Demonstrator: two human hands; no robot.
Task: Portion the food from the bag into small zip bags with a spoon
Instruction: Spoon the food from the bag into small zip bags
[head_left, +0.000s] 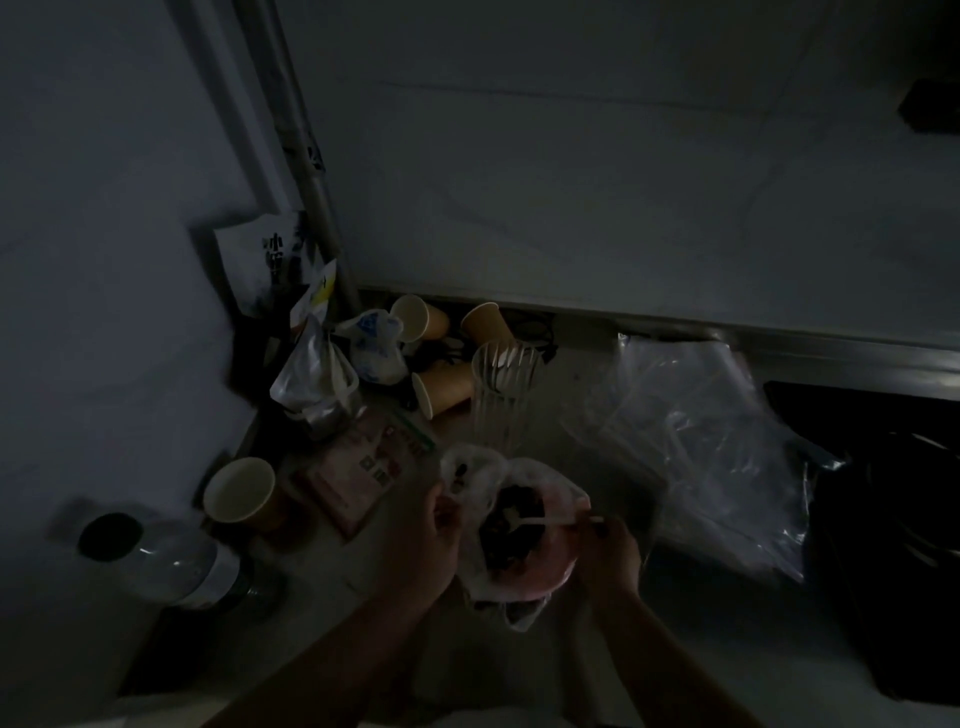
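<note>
Your view is very dark, so take the fine detail with caution. The biggest thing before you is the pale counter (597, 457), running under a wall from nine o'clock round to three. At three o'clock lies a wide heap of clear plastic sheeting (696, 447), loose and crumpled, with a black bag (893, 530) just beyond it at the counter's right edge. At eight o'clock a clear bottle with a dark cap (156, 556) lies on its side, and just beside it a paper cup (241, 493) stands with its mouth toward you. At eleven o'clock several more paper cups (441, 387) lie tipped over near a clear tumbler holding white plastic cutlery (501, 379), with knotted plastic bags (317, 379) and a pinkish packet (363, 467) to their left. Close in front of you, at six o'clock, sits the food bag (511, 540), thin, whitish and open at the top, with dark food showing inside. Your left hand (421, 545) is curled round the bag's left edge, holding its mouth open. Your right hand (610, 553) pinches the handle of a pale spoon (540, 519), whose bowl is down among the food. You cannot make out any small zip bags for certain in this light.
</note>
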